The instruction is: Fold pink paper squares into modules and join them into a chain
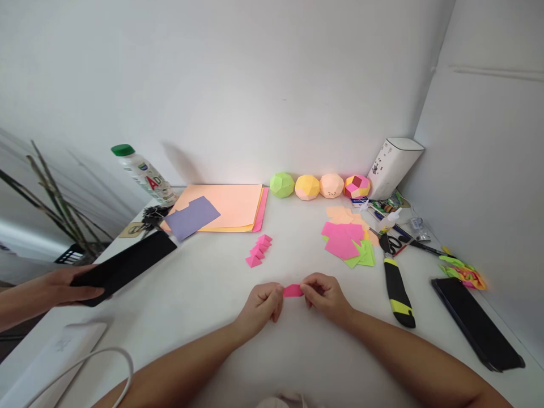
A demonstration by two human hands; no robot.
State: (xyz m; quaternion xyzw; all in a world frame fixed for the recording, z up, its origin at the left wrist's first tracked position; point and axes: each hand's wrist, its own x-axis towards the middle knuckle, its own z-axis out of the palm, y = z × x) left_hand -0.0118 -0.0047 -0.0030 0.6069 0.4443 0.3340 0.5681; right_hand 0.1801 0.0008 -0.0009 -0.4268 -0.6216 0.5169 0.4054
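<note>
Low over the white table, my left hand (264, 301) and my right hand (326, 296) are both closed in a pinch. Between them they hold a small pink piece of paper (292, 290) by its two ends; the ends are hidden under my fingers. Beyond my left hand lies a row of small folded pink paper pieces (259, 251) with raised points. Past my right hand is a loose pile of pink paper cut-outs (343, 240), with green cut-outs (366, 253) and peach ones (340, 214) partly beneath and behind.
Several paper balls (282, 185) line the wall. Coloured sheets (225, 205) lie back left, under a purple cut-out (193, 218), beside a bottle (147, 177). Another person's hand (74, 285) holds a black phone-like slab (127, 266). A utility knife (398, 289) and black phone (478, 323) lie right.
</note>
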